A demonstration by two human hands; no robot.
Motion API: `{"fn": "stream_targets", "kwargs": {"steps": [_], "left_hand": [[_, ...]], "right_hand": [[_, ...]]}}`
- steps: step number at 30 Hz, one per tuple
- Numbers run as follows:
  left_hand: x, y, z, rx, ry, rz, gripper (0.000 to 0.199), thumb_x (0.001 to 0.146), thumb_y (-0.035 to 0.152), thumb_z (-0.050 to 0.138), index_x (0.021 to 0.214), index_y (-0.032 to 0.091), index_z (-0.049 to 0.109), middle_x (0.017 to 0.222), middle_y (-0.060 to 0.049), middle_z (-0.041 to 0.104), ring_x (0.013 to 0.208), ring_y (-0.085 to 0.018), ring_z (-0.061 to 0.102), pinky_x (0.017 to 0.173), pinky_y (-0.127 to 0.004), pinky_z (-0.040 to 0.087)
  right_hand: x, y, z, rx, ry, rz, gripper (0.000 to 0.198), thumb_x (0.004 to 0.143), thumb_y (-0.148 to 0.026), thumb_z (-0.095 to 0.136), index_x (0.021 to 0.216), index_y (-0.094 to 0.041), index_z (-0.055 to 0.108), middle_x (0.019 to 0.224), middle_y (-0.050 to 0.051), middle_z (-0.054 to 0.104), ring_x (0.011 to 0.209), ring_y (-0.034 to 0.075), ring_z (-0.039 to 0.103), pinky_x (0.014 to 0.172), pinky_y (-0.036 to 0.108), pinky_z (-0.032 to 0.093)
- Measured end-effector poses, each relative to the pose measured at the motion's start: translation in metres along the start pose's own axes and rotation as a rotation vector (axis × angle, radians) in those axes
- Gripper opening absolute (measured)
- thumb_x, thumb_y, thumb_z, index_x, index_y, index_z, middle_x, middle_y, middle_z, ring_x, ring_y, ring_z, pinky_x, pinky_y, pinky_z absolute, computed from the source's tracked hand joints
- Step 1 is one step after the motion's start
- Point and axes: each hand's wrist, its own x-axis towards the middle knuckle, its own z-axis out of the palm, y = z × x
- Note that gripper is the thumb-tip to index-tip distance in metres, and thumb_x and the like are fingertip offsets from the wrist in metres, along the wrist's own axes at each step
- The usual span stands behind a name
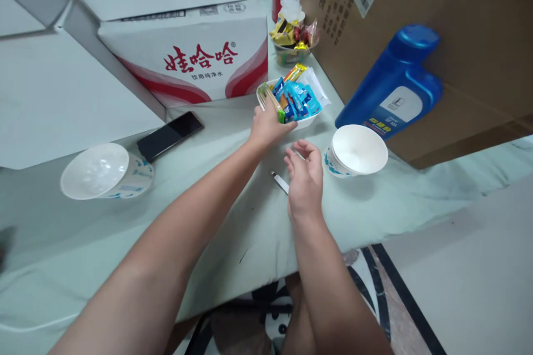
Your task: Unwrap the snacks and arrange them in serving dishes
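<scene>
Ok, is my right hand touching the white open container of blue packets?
Apart. The head view shows a strip of pale green cloth between your right hand and the container.

Dim, cool, faintly greenish light falls softly over the bench from a source outside the view, leaving only diffuse, blurry-edged shadows under the snack tray and the paper cup at right. Glare is slight: small whitish glints dot the inside of the paper cup at left, and a mild sheen sits on the cap of the blue bottle. Wide-angle distortion stretches the left cup and tilts the bottle outward, fine print looks soft, and a dark smudge at the left edge is badly blurred.
</scene>
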Motion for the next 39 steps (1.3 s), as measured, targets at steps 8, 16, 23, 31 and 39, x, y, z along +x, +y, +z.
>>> {"fn": "stream_targets", "kwargs": {"steps": [8, 16, 23, 31, 39], "left_hand": [[0.052, 0.003, 0.035, 0.212, -0.051, 0.044, 0.055, 0.053, 0.014, 0.091, 0.097, 0.022, 0.059, 0.12, -0.015, 0.064, 0.137, -0.043, 0.049, 0.118, -0.051, 0.036], [0.1, 0.024, 0.059, 0.354, 0.042, 0.0, 0.073, 0.06, 0.0, 0.086, 0.125, 0.018, 0.059, 0.121, -0.009, 0.071, 0.138, -0.03, 0.054, 0.123, -0.049, 0.03], [0.046, 0.034, 0.043, 0.366, 0.054, 0.109, 0.033, 0.079, 0.012, 0.079, 0.103, 0.02, 0.059, 0.122, -0.011, 0.065, 0.127, -0.025, 0.056, 0.116, -0.043, 0.038], [-0.134, 0.044, -0.087, -0.093, 0.138, 0.232, 0.018, 0.081, 0.007, 0.068, 0.091, 0.021, 0.062, 0.082, 0.001, 0.065, 0.073, -0.012, 0.062, 0.066, -0.025, 0.048], [-0.26, 0.0, -0.206, -0.047, 0.426, -0.064, 0.013, 0.072, 0.02, 0.072, 0.082, 0.019, 0.064, 0.065, 0.005, 0.053, 0.059, -0.009, 0.048, 0.058, -0.022, 0.04]], "right_hand": [[-0.009, -0.004, 0.0, -0.035, -0.019, 0.039, 0.029, 0.085, -0.038, 0.055, 0.111, -0.026, 0.051, 0.123, 0.007, 0.06, 0.12, 0.021, 0.066, 0.101, 0.038, 0.052], [-0.003, -0.004, -0.003, -0.081, -0.034, 0.018, 0.023, 0.086, -0.037, 0.055, 0.106, -0.025, 0.053, 0.094, 0.0, 0.058, 0.084, 0.015, 0.063, 0.085, 0.034, 0.053], [-0.003, -0.004, 0.001, -0.063, -0.07, -0.009, 0.018, 0.085, -0.033, 0.054, 0.101, -0.024, 0.053, 0.087, -0.003, 0.058, 0.068, 0.011, 0.058, 0.071, 0.029, 0.051], [-0.03, 0.004, 0.029, -0.087, -0.145, -0.048, 0.014, 0.078, -0.027, 0.057, 0.092, -0.024, 0.054, 0.079, -0.005, 0.056, 0.061, 0.01, 0.055, 0.063, 0.028, 0.05], [-0.081, 0.024, 0.063, -0.314, -0.376, -0.074, 0.013, 0.078, -0.025, 0.058, 0.091, -0.023, 0.059, 0.08, -0.004, 0.059, 0.058, 0.01, 0.054, 0.055, 0.028, 0.045]]}}
